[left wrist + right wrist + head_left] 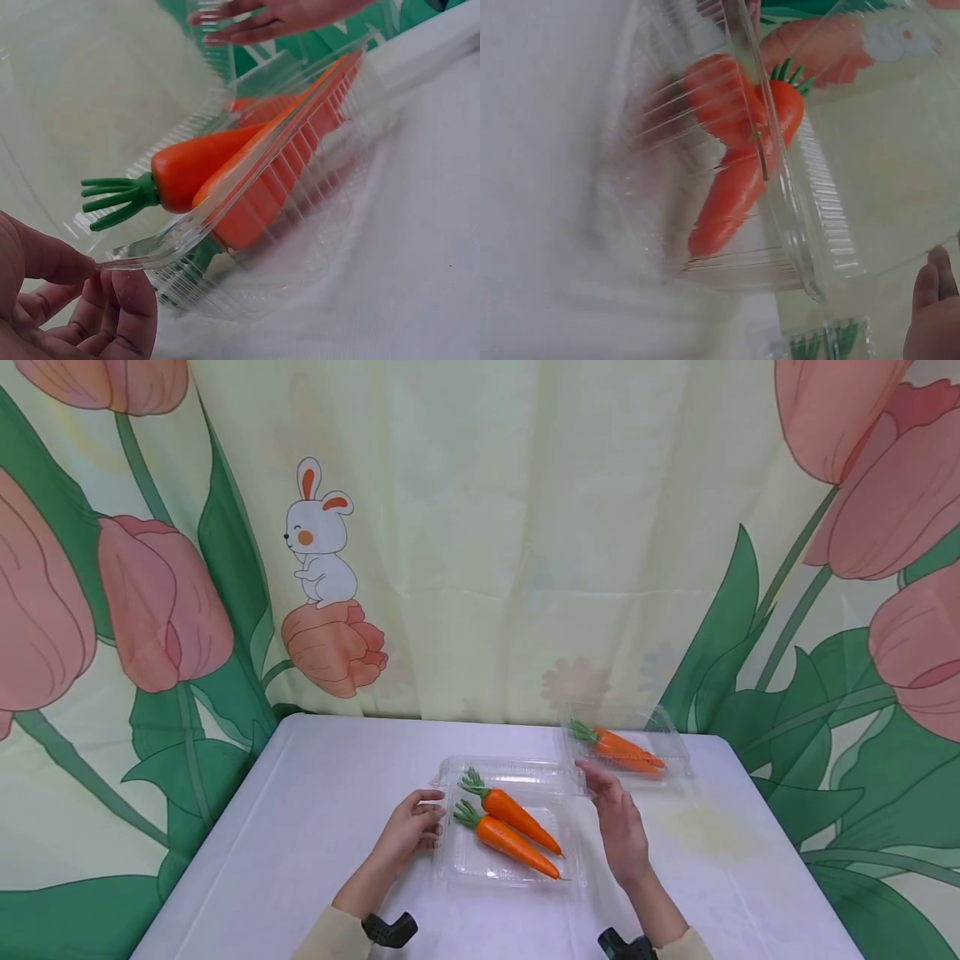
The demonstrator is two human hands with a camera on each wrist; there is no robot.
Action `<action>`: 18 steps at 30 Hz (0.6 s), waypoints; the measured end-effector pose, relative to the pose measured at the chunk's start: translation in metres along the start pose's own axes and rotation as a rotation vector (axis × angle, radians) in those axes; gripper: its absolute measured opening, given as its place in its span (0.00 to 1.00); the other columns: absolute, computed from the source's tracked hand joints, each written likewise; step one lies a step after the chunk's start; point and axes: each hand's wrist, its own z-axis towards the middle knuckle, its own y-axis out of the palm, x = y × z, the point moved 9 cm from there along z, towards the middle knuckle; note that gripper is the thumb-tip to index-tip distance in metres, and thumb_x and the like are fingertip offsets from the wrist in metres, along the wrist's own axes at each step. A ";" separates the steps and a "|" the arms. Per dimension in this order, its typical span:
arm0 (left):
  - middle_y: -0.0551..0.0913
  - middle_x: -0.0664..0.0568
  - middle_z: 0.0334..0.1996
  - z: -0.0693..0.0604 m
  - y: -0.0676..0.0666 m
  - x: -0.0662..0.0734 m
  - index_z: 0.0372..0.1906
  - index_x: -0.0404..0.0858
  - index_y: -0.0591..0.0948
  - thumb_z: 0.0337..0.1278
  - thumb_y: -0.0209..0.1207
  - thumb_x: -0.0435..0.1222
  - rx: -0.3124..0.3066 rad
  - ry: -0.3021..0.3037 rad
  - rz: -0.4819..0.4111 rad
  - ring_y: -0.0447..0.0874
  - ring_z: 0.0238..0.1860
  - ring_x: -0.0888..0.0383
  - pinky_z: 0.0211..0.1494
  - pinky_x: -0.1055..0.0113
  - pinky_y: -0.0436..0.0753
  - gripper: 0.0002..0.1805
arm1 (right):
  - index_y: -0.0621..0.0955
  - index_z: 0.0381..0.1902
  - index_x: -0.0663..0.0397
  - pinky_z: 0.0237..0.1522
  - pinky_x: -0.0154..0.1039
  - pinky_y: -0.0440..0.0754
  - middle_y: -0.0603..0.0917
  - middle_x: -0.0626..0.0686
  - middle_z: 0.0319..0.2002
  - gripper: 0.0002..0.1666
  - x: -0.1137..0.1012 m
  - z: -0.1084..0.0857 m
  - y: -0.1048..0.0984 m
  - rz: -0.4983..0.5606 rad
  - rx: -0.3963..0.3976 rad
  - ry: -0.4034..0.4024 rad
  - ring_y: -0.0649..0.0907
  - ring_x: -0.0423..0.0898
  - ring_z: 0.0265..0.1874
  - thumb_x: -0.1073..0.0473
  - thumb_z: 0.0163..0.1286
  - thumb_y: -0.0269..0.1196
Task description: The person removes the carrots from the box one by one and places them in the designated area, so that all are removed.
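Observation:
Two orange carrots with green tops (510, 833) (199, 161) (735, 180) lie side by side in a clear plastic box (480, 870) at the table's middle. Its lid (517, 772) stands raised at the far side. My left hand (411, 827) (82, 307) pinches the box's left rim between thumb and fingers. On the other side, my right hand (618, 827) (934, 307) has its fingers extended, with the fingertips at the lid's right edge.
A second clear box (678, 752) holding carrots (618, 750) stands at the back right of the white table (300, 827). Behind the table hangs a curtain (480, 543) printed with tulips and a rabbit.

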 end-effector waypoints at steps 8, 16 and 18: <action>0.81 0.48 0.42 0.000 0.000 -0.002 0.67 0.35 0.72 0.71 0.59 0.34 -0.014 -0.007 0.006 0.79 0.32 0.56 0.34 0.67 0.83 0.23 | 0.64 0.72 0.54 0.73 0.32 0.64 0.70 0.45 0.71 0.32 0.000 0.020 -0.006 0.077 0.012 -0.055 0.68 0.43 0.71 0.51 0.84 0.22; 0.81 0.49 0.41 0.000 -0.001 -0.003 0.67 0.35 0.72 0.71 0.60 0.35 -0.021 -0.002 -0.008 0.79 0.32 0.57 0.34 0.68 0.82 0.23 | 0.53 0.79 0.69 0.73 0.32 0.62 0.69 0.45 0.74 0.39 0.007 0.043 -0.010 0.067 0.009 -0.033 0.66 0.44 0.74 0.47 0.85 0.24; 0.81 0.49 0.41 0.000 0.000 -0.003 0.67 0.35 0.72 0.71 0.60 0.36 -0.025 -0.001 -0.011 0.79 0.31 0.58 0.34 0.68 0.82 0.24 | 0.50 0.80 0.72 0.73 0.31 0.62 0.68 0.45 0.75 0.40 0.011 0.048 -0.012 0.049 0.017 -0.011 0.66 0.44 0.75 0.46 0.84 0.25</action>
